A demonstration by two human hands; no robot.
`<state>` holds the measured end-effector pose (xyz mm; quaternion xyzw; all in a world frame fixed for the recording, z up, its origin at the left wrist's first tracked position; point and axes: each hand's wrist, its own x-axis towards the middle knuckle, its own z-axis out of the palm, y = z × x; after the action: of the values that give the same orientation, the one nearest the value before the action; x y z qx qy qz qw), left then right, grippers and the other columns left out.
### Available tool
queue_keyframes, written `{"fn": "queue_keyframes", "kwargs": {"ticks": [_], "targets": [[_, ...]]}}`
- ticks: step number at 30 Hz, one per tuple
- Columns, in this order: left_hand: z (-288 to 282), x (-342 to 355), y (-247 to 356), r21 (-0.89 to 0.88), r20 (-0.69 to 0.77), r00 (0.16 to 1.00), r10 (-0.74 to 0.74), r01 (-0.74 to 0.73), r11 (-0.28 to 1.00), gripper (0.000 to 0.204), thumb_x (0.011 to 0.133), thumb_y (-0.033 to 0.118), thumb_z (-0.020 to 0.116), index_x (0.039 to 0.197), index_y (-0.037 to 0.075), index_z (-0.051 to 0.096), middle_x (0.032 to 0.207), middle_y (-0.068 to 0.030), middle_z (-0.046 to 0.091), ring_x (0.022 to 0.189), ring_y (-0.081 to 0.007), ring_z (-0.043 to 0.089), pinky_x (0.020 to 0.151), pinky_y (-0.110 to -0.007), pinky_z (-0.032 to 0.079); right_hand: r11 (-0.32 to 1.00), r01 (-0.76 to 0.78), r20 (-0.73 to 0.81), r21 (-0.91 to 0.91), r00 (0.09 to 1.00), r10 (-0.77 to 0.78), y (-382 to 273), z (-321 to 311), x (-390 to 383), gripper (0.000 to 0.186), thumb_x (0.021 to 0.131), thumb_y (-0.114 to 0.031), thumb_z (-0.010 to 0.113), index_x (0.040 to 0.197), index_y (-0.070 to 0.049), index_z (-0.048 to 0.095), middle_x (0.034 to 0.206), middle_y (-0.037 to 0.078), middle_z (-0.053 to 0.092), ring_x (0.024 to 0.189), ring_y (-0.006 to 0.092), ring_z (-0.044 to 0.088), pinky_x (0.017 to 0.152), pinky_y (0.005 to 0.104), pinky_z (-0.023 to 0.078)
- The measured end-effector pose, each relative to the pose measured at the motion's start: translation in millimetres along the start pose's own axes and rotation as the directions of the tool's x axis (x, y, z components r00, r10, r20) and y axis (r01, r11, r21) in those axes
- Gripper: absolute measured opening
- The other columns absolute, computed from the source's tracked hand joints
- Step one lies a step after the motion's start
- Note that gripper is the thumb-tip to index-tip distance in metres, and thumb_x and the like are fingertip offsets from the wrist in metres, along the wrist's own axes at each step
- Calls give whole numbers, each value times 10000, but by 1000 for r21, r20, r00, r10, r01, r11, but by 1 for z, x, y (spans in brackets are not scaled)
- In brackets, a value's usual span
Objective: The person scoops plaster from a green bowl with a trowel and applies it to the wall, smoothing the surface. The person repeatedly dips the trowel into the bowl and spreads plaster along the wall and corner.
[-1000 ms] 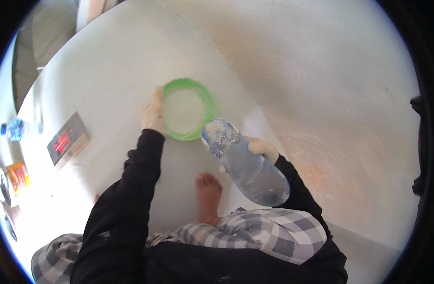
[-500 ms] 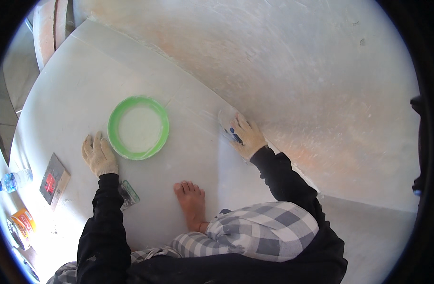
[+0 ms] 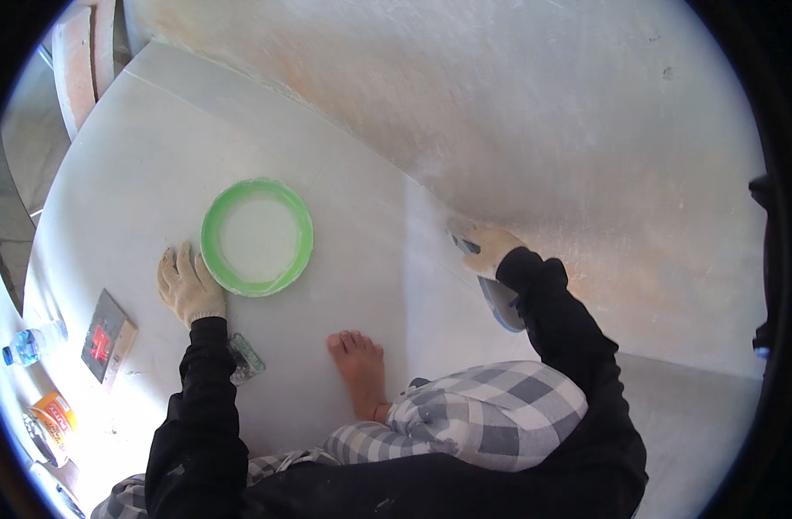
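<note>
My right hand (image 3: 491,248), in a cream work glove, grips a trowel at the seam where the pale surface meets the wall. The trowel's (image 3: 502,304) grey, rounded blade sticks out below the hand, partly covered by my sleeve; a dark grip shows at the fingers. My left hand (image 3: 189,285), gloved too, rests on the pale surface with its fingers spread and nothing in it. Just right of it stands a round green basin (image 3: 305,238) with whitish material inside, close to the fingertips.
A small clear-and-green packet (image 3: 245,358) lies beside my left wrist. Further left are a grey flat plate (image 3: 108,336) with a red mark, a blue-capped water bottle (image 3: 36,343) and an orange tub (image 3: 55,413). My bare foot (image 3: 359,372) is planted near the middle. The wall (image 3: 586,147) rises beyond.
My right hand has slid right and slightly down along the seam and turned, so more of the trowel blade shows below it. My left hand stays by the basin; the view has shifted slightly.
</note>
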<state>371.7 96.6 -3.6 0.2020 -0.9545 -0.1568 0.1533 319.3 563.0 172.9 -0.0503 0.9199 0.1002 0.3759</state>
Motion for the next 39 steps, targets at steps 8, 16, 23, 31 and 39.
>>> {"fn": "queue_keyframes", "kwargs": {"ticks": [8, 16, 23, 31, 39], "targets": [[4, 2, -5, 20, -6, 998, 63, -63, 998, 389, 994, 328, 485, 1290, 125, 635, 1418, -163, 530, 1359, -344, 428, 1133, -474, 318, 991, 129, -294, -40, 946, -135, -63, -6, 53, 730, 840, -348, 592, 1494, -93, 393, 1553, 171, 392, 1299, 372, 510, 1056, 452, 434], [4, 45, 9, -600, 261, 963, -68, 217, 770, 451, 1029, 401, 446, 1069, 35, 707, 1010, -107, 699, 1008, -211, 626, 928, -365, 452, 997, -56, -65, 60, 996, 60, 42, 53, -2, 751, 832, -388, 570, 1501, -96, 395, 1526, 177, 429, 1317, 365, 498, 1095, 406, 415], [-11, 73, 27, -623, 724, 680, -112, 715, 318, 509, 1009, 466, 536, 887, -6, 681, 791, -42, 632, 716, -150, 572, 659, -327, 459, 753, -138, 239, 643, 971, -26, 71, 30, -78, 715, 821, -397, 598, 1441, -53, 502, 1260, 191, 654, 1077, 299, 635, 936, 322, 479], [-26, 44, 54, -541, 818, 562, 120, 823, -172, 624, 994, 540, 536, 1310, 4, 575, 1214, -142, 665, 1081, -228, 668, 923, -384, 556, -233, -194, 101, 953, 928, -360, -4, -22, -52, 684, 802, -316, 620, 1380, 32, 506, 1115, 225, 662, 991, 304, 656, 898, 373, 516], [-3, 48, 53, -449, 853, 460, 245, 888, -103, 655, 1008, 559, 493, 1354, 7, 561, 1266, -142, 649, 1122, -227, 645, 944, -377, 539, 253, 432, -225, 866, 786, -576, -75, -36, -2, 699, 787, -310, 672, 1382, 15, 502, 1237, 217, 635, 1022, 319, 660, 944, 399, 508]]}}
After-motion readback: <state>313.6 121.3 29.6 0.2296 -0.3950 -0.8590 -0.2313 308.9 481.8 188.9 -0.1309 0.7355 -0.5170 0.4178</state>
